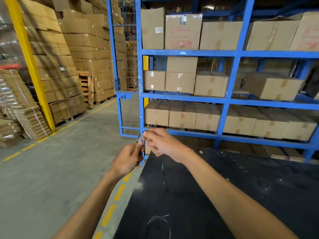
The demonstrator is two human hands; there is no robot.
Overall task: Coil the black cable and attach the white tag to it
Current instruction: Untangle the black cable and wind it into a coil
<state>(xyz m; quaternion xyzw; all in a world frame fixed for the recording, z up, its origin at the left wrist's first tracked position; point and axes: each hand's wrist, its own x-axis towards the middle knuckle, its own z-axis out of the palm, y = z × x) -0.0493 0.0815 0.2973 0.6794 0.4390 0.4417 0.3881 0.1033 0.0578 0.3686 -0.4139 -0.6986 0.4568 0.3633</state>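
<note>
From the head view, a black desk (241, 195) fills the lower right of the frame, its surface dusty and flecked with pale specks, with a thin pale line scrawled near the bottom edge. Left of it runs a grey concrete floor (51, 169) marked by a broken yellow line (110, 213) that follows the desk's edge, and a second yellow line slanting off toward the upper left.

Blue metal shelving (231, 99) takes up the right half of the frame, its levels packed with taped cardboard boxes (183, 31) (one in the top row carries red print). A wire mesh panel hangs on the shelving's left end. At the upper left stand tall stacks of cartons (82, 49), some on wooden pallets, behind a slanted yellow post (29, 66).

Both hands meet just above the desk's far left corner, in the middle of the frame. The left hand (127, 159) has its grip closed around the black cable (143, 153), which curves as a thin loop beside its fingers. The right hand (158, 140) pinches the cable's upper part, fingers curled tight. Something small and pale shows between the fingertips, too blurred to tell what it is.
</note>
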